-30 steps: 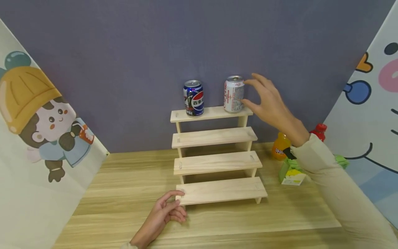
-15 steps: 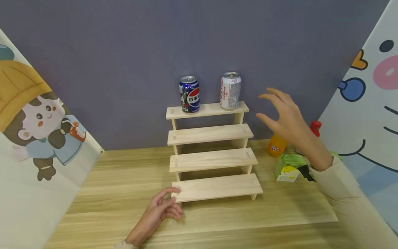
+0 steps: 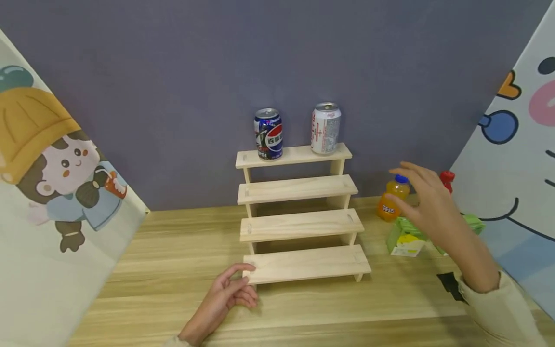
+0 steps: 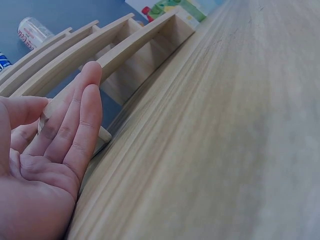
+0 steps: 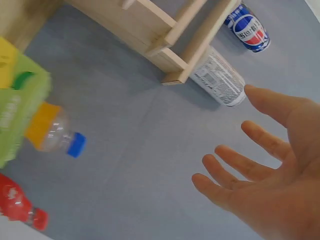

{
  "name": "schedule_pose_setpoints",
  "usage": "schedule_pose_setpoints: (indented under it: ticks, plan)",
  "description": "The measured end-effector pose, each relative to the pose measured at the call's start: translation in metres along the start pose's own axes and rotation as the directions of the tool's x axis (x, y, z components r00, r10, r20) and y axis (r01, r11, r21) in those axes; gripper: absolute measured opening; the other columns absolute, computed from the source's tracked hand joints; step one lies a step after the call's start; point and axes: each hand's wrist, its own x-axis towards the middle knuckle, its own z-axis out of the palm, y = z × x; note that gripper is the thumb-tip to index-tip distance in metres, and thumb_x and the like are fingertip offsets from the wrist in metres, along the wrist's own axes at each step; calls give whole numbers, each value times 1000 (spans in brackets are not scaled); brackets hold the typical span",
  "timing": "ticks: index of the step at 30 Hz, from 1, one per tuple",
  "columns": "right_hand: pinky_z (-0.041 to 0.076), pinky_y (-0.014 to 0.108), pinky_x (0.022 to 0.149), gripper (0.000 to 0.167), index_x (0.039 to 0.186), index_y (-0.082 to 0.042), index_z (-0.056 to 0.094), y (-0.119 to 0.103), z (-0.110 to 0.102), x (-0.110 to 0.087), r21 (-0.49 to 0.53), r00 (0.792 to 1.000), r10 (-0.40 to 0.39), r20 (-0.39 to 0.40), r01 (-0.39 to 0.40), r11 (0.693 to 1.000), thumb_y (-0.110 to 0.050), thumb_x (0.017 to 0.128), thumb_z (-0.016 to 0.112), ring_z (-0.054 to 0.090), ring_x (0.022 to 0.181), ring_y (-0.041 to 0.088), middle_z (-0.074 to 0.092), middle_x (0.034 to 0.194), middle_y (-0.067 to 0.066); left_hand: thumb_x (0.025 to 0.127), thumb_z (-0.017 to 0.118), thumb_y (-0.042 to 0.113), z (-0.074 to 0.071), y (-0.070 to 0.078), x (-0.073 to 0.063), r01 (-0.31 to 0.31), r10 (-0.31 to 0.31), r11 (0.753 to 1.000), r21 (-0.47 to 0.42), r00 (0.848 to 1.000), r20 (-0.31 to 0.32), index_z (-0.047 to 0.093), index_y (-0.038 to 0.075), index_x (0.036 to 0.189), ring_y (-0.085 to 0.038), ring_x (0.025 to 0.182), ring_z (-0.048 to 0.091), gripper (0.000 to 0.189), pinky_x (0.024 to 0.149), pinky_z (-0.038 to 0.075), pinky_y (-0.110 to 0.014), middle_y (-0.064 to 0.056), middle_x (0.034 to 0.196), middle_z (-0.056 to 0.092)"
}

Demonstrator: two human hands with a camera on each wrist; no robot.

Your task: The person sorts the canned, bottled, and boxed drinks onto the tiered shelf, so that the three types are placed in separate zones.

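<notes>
A four-step wooden display rack [image 3: 303, 264] stands on the table. My left hand [image 3: 225, 294] pinches the left end of its lowest shelf between thumb and index finger; the other fingers extend below the board in the left wrist view. On the top shelf, a blue Pepsi can [image 3: 269, 135] stands upright on the left and a white Coca-Cola can [image 3: 325, 129] on the right. My right hand [image 3: 438, 212] hovers right of the rack with fingers spread and holds nothing. In the head view it overlaps an orange Fanta bottle [image 3: 392, 200] with a blue cap.
Green drink cartons [image 3: 404, 241] and a red-capped bottle [image 3: 447, 179] stand at the right, partly behind my right hand and forearm. A grey wall [image 3: 195, 96] rises behind the rack. Printed cartoon panels [image 3: 56, 173] flank both sides of the wooden table [image 3: 173, 250].
My right hand has drawn away from the white can, moving right and down toward the bottles and cartons. The can stays on the top shelf. My left hand keeps its hold on the rack.
</notes>
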Motion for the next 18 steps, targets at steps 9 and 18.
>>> schedule_pose_setpoints:
  ticks: [9,18]
  plan:
    - [44,73,91,60,134,4,53,26,11,-22,-11,991,39,127,-38,999,-14,84,81,44,122,54,49,138,32,108,40,9,1,0,-1,-5,5,1000,10,1000,-10,36,-4,143,-21,84,73,37,79,63,-37,-12,96,74]
    - [54,65,74,43,117,4,64,58,27,-41,-9,991,27,130,-26,1000,-10,81,83,65,93,47,67,113,26,108,39,7,0,0,-4,-15,15,1000,27,1000,-5,38,-3,143,-21,85,73,36,80,63,-37,-12,97,74]
